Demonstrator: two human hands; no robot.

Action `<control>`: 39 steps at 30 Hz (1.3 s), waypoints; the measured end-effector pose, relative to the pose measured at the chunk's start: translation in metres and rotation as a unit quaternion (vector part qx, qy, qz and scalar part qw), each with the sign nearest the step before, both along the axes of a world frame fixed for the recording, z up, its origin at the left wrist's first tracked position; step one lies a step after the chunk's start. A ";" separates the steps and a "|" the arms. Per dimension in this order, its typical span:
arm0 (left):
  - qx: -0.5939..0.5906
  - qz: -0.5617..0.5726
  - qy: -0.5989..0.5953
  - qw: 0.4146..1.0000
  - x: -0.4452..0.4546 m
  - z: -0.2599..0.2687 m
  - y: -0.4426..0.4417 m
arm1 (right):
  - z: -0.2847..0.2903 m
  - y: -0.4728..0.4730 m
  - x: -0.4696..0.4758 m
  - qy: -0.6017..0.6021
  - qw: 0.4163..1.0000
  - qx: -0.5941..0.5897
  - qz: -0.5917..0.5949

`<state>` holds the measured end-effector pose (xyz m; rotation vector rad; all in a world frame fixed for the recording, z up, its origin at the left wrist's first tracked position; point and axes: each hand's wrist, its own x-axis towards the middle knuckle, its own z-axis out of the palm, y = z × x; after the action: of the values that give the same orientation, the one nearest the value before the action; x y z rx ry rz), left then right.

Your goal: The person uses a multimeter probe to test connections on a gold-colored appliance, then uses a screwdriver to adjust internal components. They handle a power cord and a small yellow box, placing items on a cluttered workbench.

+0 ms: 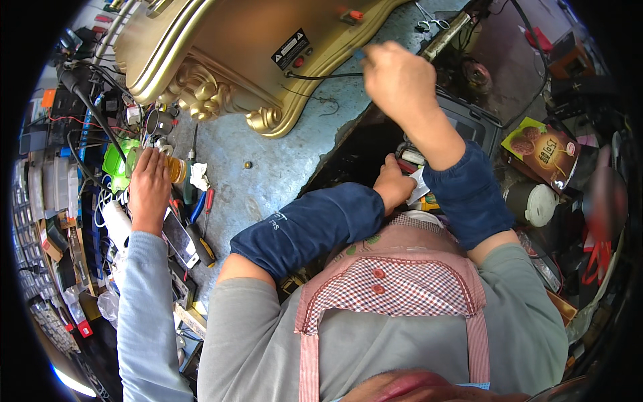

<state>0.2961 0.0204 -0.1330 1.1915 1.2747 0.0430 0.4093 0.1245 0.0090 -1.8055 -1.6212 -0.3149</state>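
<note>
My right hand [399,80], blurred, is raised over the bench edge, its fingers closed around a small blue object [359,54]. Behind it lies a large gold-painted ornate housing [241,45] with a warning label, a red button [298,62] and a black cable [326,77]. My left hand [394,186] is low in an open space below the bench edge, among small items by a white packet [419,187]; whether it grips any is unclear. A blurred orange-red piece [355,15] sits on the housing. A small brass-coloured part [247,165] lies on the worn blue-grey bench [271,186].
Another person's hand [150,186], in a light blue sleeve, holds a container of amber liquid [176,170] at left. Screwdrivers [201,243], pliers [197,207] and a phone [178,238] lie nearby. Scissors-like forceps [432,21] lie at the top; a brown food package [542,151] is at right.
</note>
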 end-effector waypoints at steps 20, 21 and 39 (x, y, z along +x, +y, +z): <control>0.259 -0.126 0.094 0.953 -0.015 0.018 0.013 | -0.117 -0.264 0.112 0.414 0.900 -0.134 -0.036; 0.284 -0.117 0.092 0.947 -0.014 0.016 0.010 | -0.119 -0.265 0.111 0.417 0.899 -0.130 -0.037; 0.614 -0.277 0.000 0.739 0.020 0.006 -0.025 | -0.107 -0.254 0.153 0.068 0.983 -0.163 -0.048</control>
<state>0.3166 -0.0044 -0.1270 2.6765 0.7341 0.5137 0.5619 -0.1291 -0.0978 -2.1044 -1.5613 0.0358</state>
